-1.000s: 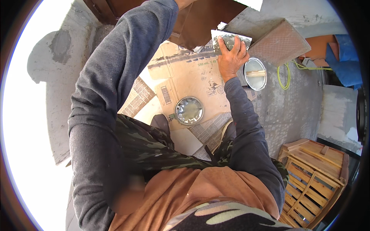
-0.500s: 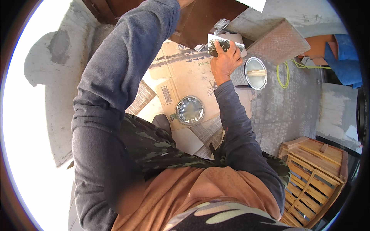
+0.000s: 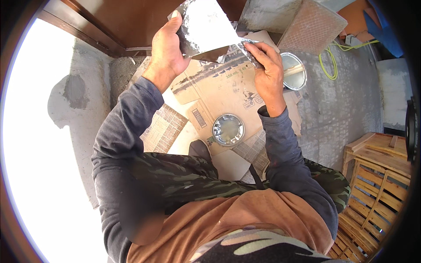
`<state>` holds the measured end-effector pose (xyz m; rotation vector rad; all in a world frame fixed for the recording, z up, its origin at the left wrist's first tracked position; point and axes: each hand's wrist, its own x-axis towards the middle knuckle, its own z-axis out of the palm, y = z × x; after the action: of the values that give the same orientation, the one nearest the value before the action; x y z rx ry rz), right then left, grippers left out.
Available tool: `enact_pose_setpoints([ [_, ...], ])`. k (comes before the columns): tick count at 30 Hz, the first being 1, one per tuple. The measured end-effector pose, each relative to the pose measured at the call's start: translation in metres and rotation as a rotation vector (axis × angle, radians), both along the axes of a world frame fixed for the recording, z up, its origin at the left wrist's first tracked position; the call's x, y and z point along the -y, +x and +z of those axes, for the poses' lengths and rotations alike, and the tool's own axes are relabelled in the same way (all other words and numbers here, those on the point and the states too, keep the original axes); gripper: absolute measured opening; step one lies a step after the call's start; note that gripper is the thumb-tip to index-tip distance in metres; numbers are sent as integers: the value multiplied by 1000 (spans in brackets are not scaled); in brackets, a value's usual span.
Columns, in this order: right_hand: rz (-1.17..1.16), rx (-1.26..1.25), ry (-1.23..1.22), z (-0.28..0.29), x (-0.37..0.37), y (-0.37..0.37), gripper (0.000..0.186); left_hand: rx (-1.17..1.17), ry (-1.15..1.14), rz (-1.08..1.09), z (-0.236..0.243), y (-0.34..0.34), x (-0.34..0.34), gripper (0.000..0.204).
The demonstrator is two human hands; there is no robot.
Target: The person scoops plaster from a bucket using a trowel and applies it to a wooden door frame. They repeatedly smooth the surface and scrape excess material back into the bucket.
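My left hand (image 3: 169,46) grips a flat plate (image 3: 206,24) smeared with white paste, thumb on its near side. My right hand (image 3: 267,70) is closed on a smaller flat scraper (image 3: 249,52), whose upper edge meets the plate's lower right corner. Just right of that hand stands an open metal can (image 3: 298,76) with a pale wooden stick across its mouth. Below and between my hands, a round metal lid (image 3: 228,129) lies on flattened cardboard (image 3: 232,92).
A brown door (image 3: 131,22) is at the top, a pale wall (image 3: 76,131) at left. At right are a textured slab (image 3: 311,26), a looped yellow hose (image 3: 326,63), blue and orange material (image 3: 377,24) and wooden crates (image 3: 375,197). Patterned tiles (image 3: 164,125) lie around the cardboard.
My left hand has come down into view with the paste-smeared plate. My right hand has turned the scraper and brought it to the plate. The whole view has shifted slightly.
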<state>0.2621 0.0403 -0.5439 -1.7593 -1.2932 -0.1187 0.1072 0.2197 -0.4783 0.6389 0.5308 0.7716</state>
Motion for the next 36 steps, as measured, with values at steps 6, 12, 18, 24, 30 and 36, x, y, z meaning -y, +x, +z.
enact_pose_setpoints([
  [6, -205, -881, -61, -49, -49, 19, 21, 190, 315, 95, 34, 12, -55, 43],
  [12, 24, -785, 191, -47, -34, 23, 23, 61, 354, 175, 27, 22, -53, 39],
  [18, 95, -1156, 314, -13, 10, 29, 20, 46, 330, 42, 20, 4, -38, 33],
  [24, 185, -277, 436, 9, 11, 4, 32, -60, 458, -27, 19, 11, -3, 29],
  [30, -1, 201, 256, 41, 9, 10, 41, -97, 627, -12, 30, 3, -5, 28],
  [36, 71, 475, 137, 37, 9, 20, 52, -170, 787, 84, 40, 5, -5, 26],
])
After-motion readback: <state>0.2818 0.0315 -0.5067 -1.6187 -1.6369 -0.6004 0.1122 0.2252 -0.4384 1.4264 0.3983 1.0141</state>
